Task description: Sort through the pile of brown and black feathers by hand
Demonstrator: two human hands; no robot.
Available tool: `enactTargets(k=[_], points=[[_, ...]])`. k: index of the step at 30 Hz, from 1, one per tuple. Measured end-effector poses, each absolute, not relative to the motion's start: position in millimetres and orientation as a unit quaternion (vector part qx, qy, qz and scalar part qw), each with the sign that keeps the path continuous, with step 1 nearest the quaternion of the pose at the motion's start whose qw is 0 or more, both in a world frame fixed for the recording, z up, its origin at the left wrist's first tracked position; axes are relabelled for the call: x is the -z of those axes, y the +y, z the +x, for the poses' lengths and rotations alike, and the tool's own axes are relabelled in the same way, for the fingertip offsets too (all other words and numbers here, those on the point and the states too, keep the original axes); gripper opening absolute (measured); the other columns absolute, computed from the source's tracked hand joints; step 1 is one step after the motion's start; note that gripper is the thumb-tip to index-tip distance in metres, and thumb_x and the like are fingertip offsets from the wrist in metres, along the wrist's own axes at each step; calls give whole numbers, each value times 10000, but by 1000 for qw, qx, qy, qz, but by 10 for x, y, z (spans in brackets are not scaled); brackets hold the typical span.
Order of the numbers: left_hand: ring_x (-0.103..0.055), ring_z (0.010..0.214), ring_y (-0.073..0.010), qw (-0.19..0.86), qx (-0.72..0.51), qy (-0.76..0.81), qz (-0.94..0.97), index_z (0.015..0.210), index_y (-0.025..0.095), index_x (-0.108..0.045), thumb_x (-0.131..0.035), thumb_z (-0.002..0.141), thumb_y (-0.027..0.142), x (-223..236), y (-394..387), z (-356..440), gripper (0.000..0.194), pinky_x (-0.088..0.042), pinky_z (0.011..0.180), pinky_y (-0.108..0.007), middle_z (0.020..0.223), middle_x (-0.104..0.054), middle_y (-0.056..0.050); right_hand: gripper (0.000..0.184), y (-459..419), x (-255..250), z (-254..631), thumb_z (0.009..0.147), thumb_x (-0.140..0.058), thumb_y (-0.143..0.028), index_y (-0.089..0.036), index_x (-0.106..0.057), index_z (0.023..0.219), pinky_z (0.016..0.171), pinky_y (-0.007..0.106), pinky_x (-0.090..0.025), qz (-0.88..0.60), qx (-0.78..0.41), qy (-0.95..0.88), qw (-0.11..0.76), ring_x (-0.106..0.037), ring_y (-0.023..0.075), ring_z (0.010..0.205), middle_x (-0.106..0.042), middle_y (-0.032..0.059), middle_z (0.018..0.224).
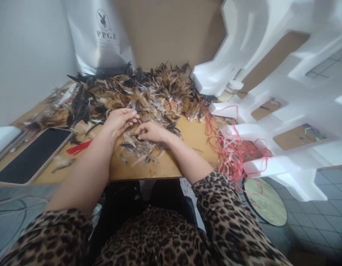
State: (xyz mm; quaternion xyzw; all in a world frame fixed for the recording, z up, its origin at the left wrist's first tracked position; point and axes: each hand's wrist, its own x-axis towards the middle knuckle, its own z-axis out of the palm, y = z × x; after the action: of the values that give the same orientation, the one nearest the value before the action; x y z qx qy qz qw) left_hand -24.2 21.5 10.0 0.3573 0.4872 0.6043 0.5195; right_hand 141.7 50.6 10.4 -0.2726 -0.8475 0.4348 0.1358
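Note:
My left hand is over the middle of the table, thumb and fingers pinched together on what looks like a small feather with a thin pale stem. Close beside it on the right, my right hand has its fingers curled in and pressed together; whatever lies between them is too small to make out. Behind both hands spreads a large heap of brown and black feathers. Loose feathers with clear strips lie on the wooden table just below my hands.
At the left lie a black-screened phone and red strips. Tangled red string hangs over the right edge beside white foam pieces. A silver bag stands behind the feathers. A round greenish disc is lower right.

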Motion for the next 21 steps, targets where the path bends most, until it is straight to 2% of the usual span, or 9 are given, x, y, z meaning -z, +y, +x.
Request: enactTargets(k=[2,4,8,11,15,21], points=[[-569,473,-45,538,-602,470,357,717,83,-644,-686,684,118,-90,215,-253,64,-428,416,-105,670,-667,-44,115,500,-86,1386,665,-664,-119,-108,-697,775,628,192,-387,-262,-442,-846,143,-514,49,591,-640,-19,663],[-576,482,-48,557,-605,452,346,716,83,-640,-677,693,105,-90,215,-265,49,-438,426,-109,681,-670,-49,74,535,-89,1389,675,-672,-142,-107,-679,740,604,186,-394,-256,-500,-808,178,-510,45,569,-634,-22,640],[-585,493,-49,601,-608,415,311,732,82,-636,-646,714,59,-112,211,-285,30,-449,440,-108,718,-683,-64,194,677,-110,1469,674,-706,-251,-138,-614,803,441,154,-335,-245,-673,-640,280,-457,29,455,-605,-52,601],[-602,516,-61,638,-596,390,294,747,78,-639,-620,728,35,-122,204,-298,51,-462,441,-108,760,-699,-86,252,771,-104,1524,646,-737,-266,-149,-571,794,396,135,-326,-227,-743,-539,326,-474,27,454,-633,-44,646],[-621,547,-80,675,-565,378,287,733,70,-637,-602,738,25,-135,179,-292,58,-467,433,-107,811,-707,-123,249,812,-116,1542,652,-739,-226,-157,-559,809,395,125,-360,-213,-772,-483,355,-495,28,462,-646,-48,656],[-626,562,-98,726,-511,349,300,761,58,-651,-588,748,26,-148,108,-171,72,-492,463,-137,840,-703,-159,155,786,-172,1512,722,-681,-188,-169,-551,804,420,122,-392,-226,-752,-455,420,-529,32,507,-674,-38,721]])
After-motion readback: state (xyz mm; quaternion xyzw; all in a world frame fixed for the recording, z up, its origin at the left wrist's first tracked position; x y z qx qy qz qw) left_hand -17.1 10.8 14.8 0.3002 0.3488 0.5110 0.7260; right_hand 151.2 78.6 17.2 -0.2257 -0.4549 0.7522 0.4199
